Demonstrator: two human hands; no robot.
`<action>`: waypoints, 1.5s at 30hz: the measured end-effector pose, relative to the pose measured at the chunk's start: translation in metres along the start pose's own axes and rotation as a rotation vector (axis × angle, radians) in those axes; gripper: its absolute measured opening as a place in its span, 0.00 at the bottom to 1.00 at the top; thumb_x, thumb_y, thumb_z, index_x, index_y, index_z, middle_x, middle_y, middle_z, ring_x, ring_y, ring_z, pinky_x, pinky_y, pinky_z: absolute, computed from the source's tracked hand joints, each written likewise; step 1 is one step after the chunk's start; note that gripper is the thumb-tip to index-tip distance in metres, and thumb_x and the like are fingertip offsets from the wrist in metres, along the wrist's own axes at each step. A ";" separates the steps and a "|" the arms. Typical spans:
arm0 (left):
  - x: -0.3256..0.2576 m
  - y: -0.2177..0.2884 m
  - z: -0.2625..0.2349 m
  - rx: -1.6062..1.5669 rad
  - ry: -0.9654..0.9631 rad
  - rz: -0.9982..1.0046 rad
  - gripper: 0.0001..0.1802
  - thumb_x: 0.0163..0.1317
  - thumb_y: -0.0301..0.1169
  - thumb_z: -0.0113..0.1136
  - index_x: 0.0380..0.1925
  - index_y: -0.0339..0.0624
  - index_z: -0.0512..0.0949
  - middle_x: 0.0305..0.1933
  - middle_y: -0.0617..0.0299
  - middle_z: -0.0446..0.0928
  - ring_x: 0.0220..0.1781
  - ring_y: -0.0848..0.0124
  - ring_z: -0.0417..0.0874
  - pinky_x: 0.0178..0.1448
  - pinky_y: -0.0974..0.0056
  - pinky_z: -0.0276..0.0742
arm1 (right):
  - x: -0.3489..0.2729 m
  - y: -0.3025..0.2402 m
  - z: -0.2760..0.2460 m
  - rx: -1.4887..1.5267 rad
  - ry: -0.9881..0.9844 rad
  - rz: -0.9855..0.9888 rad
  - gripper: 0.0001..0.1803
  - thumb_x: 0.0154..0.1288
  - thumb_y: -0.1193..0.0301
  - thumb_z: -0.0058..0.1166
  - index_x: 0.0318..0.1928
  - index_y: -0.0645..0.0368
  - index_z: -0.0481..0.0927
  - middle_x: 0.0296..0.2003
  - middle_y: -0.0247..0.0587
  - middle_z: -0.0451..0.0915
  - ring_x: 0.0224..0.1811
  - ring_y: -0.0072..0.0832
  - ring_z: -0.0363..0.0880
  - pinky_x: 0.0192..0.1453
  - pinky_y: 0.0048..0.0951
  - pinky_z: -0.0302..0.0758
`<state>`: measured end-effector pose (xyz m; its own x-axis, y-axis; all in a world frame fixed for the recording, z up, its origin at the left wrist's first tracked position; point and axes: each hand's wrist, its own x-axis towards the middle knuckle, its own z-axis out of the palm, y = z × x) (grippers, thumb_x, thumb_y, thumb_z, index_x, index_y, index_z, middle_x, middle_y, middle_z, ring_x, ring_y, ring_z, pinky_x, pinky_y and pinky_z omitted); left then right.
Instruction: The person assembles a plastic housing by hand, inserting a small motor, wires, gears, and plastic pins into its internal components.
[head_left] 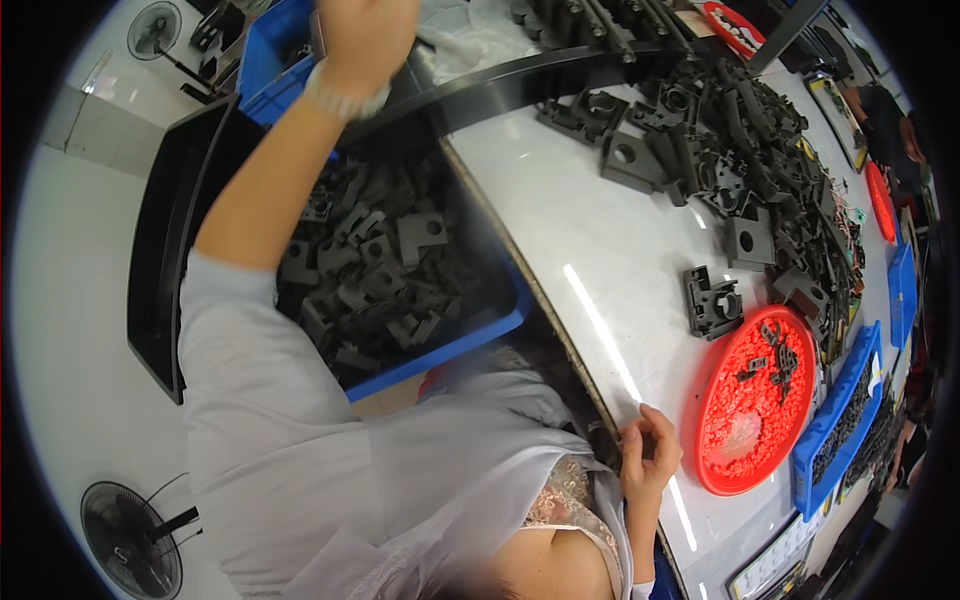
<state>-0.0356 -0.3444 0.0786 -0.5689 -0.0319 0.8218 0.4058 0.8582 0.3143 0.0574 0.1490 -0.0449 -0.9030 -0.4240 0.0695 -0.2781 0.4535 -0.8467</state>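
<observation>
Left hand point(368, 45): raised to the top edge of the view, a pale band point(345, 98) round its wrist; its fingers are cut off, so I cannot tell whether they hold anything.
Near the left hand: a blue crate point(268, 85) to one side, crumpled clear plastic point(480, 45) to the other.
Right hand point(652, 462): at the near edge of the white surface point(560, 210), fingers loosely bent and apart, nothing visible between them; probably kept there as a light support.
Single black housing point(713, 302): on the surface, just beside the red bowl; squarish, matte and moulded, with a round opening and raised ribs.
Black bracket heap point(770, 170): farther along the surface, pieces tangled at many angles, some with flat faces and round holes; probably piled for reach rather than order.
Blue bin point(450, 345): below the surface's edge, under the left forearm, filled with loose dark moulded pieces point(420, 235); its low place likely spares working room above.
Red bowl point(738, 489): holds small red pieces point(725, 415) with dark little parts point(785, 370) on top; the rim presumably stops them scattering.
Blue tray point(806, 485): just beyond the bowl, containing small dark parts, seemingly grouped apart from larger mouldings.
</observation>
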 end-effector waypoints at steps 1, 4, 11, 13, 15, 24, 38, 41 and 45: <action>-0.015 0.066 0.015 -0.275 0.172 0.141 0.14 0.61 0.19 0.46 0.48 0.32 0.67 0.32 0.52 0.77 0.34 0.71 0.78 0.37 0.71 0.71 | 0.000 0.000 0.000 -0.005 -0.009 0.007 0.13 0.53 0.78 0.55 0.42 0.65 0.76 0.25 0.42 0.76 0.27 0.31 0.75 0.34 0.28 0.71; -0.102 0.114 0.008 -0.154 -0.201 0.195 0.12 0.46 0.15 0.54 0.34 0.33 0.73 0.28 0.54 0.75 0.30 0.61 0.77 0.35 0.64 0.74 | -0.004 0.000 -0.003 -0.050 0.026 -0.025 0.13 0.53 0.78 0.56 0.42 0.64 0.76 0.26 0.42 0.76 0.26 0.31 0.75 0.34 0.28 0.71; -0.271 0.058 0.037 0.359 -0.679 -0.505 0.31 0.47 0.33 0.63 0.53 0.38 0.67 0.57 0.46 0.67 0.59 0.50 0.66 0.60 0.51 0.64 | -0.007 -0.005 0.002 -0.037 -0.044 -0.153 0.12 0.48 0.78 0.57 0.38 0.62 0.77 0.31 0.46 0.78 0.29 0.41 0.75 0.33 0.36 0.71; -0.269 0.048 0.051 0.403 -0.751 -0.495 0.33 0.47 0.35 0.63 0.55 0.39 0.65 0.58 0.47 0.65 0.61 0.51 0.65 0.60 0.48 0.63 | -0.003 -0.015 -0.010 -0.009 -0.018 -0.096 0.11 0.48 0.77 0.58 0.36 0.62 0.77 0.30 0.46 0.78 0.29 0.42 0.75 0.33 0.37 0.71; -0.255 0.047 0.065 0.538 -1.029 -0.686 0.36 0.47 0.38 0.65 0.57 0.40 0.64 0.60 0.48 0.64 0.63 0.52 0.62 0.60 0.40 0.60 | 0.010 -0.044 -0.033 0.097 -0.130 -0.265 0.10 0.50 0.78 0.60 0.36 0.64 0.79 0.28 0.41 0.78 0.27 0.29 0.76 0.33 0.26 0.72; -0.189 0.094 0.036 0.563 -1.148 -0.409 0.20 0.49 0.38 0.63 0.34 0.31 0.77 0.36 0.47 0.79 0.38 0.54 0.80 0.41 0.57 0.75 | 0.038 -0.201 -0.100 -0.070 -0.215 -1.117 0.17 0.19 0.63 0.52 0.08 0.49 0.56 0.13 0.26 0.54 0.20 0.23 0.54 0.23 0.25 0.51; -0.065 0.230 0.204 -0.225 -0.682 0.223 0.23 0.47 0.27 0.62 0.47 0.36 0.71 0.57 0.47 0.67 0.58 0.51 0.67 0.59 0.55 0.64 | -0.005 -0.150 -0.138 -0.375 0.355 -0.896 0.10 0.31 0.67 0.54 0.13 0.58 0.70 0.16 0.31 0.67 0.17 0.26 0.64 0.21 0.23 0.61; -0.076 0.214 0.215 -0.112 -0.733 0.229 0.27 0.46 0.31 0.63 0.49 0.38 0.70 0.59 0.46 0.64 0.60 0.50 0.64 0.60 0.53 0.62 | 0.023 -0.130 -0.145 -0.317 0.352 -0.875 0.07 0.33 0.70 0.57 0.16 0.59 0.74 0.18 0.31 0.73 0.17 0.27 0.70 0.23 0.23 0.66; -0.082 0.217 0.231 -0.155 -0.773 0.227 0.29 0.44 0.35 0.65 0.48 0.41 0.71 0.58 0.46 0.64 0.59 0.51 0.65 0.55 0.52 0.63 | 0.085 -0.074 -0.211 -0.395 0.418 -0.330 0.07 0.52 0.71 0.59 0.30 0.62 0.82 0.25 0.40 0.81 0.24 0.28 0.78 0.31 0.24 0.74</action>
<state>-0.0659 -0.0374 -0.0305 -0.7707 0.5445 0.3311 0.6321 0.7192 0.2886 -0.0680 0.2445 0.1348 -0.7788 -0.2857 0.5584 -0.5891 0.6390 -0.4946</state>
